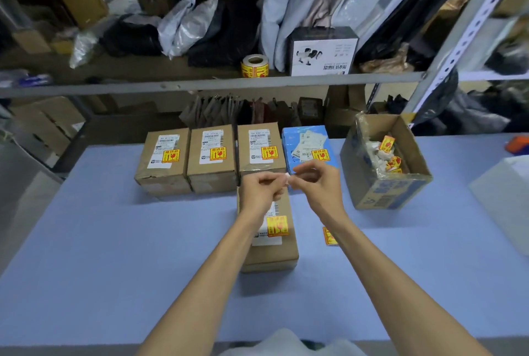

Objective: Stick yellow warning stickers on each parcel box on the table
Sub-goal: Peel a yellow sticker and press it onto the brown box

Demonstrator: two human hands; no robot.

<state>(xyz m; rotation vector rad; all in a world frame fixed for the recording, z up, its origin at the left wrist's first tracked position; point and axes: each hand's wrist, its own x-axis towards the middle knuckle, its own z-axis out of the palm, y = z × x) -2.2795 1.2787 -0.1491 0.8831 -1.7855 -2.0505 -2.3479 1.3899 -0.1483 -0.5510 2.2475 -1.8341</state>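
Beneath cluttered shelving point(200, 85), blue table point(114, 241)

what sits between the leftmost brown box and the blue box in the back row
The head view shows the second brown box and the third brown box there, side by side, each bearing a yellow sticker.

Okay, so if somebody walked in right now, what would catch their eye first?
Probably the yellow warning stickers: one on each of the four parcels lined along the far side of the blue table, and one on the brown box nearest the person. Right above that box, the left hand and right hand pinch a small white scrap between them. An open carton at the right holds crumpled sticker scraps.
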